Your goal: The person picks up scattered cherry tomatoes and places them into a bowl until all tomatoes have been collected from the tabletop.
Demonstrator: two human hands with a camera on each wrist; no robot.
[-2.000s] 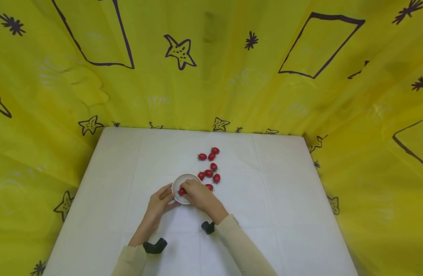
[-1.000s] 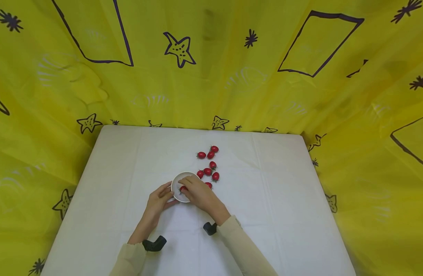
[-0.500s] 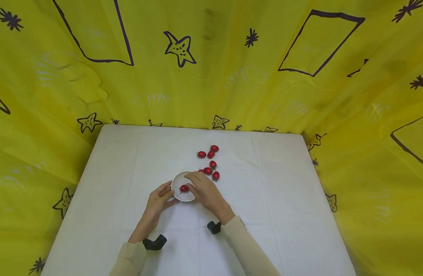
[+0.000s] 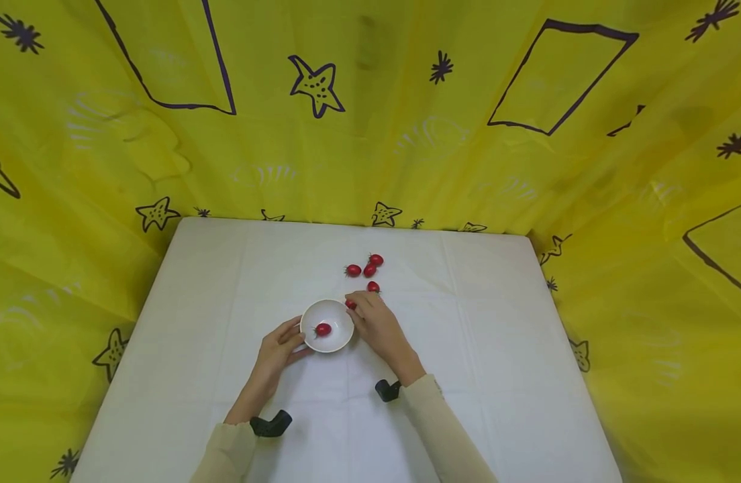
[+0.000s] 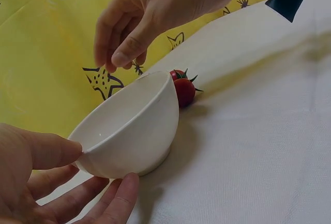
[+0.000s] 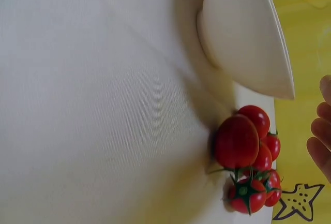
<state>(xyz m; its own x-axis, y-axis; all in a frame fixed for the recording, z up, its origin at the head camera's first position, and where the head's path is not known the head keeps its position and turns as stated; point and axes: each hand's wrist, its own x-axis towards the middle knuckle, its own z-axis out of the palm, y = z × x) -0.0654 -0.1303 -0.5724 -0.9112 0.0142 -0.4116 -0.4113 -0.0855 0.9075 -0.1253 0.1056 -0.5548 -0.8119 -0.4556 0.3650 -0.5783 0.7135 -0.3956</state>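
A white bowl (image 4: pixel 341 333) stands on the table, with a red cherry tomato (image 4: pixel 323 329) inside. My left hand (image 4: pixel 274 355) holds the bowl's left side; in the left wrist view the thumb lies at the rim and the fingers curl under the wall. Just right of the bowl my right hand (image 4: pixel 381 332) hovers over loose tomatoes, its fingers loosely bent with nothing between them. One tomato (image 4: pixel 350 304) shows by its fingertips, and others are hidden beneath the hand. In the right wrist view a cluster of tomatoes (image 6: pixel 237 141) lies beside the bowl.
Farther back on the white-covered table (image 4: pixel 497 322) lie several more tomatoes (image 4: pixel 353 270). A yellow patterned curtain (image 4: pixel 370 134) hangs around the table's back and sides. Black curved pieces (image 4: pixel 272 424) sit at both wrists.
My right hand has let go of the tomato inside the bowl. It has moved out to the right, over the loose tomatoes. The left hand and the bowl have stayed nearly still.
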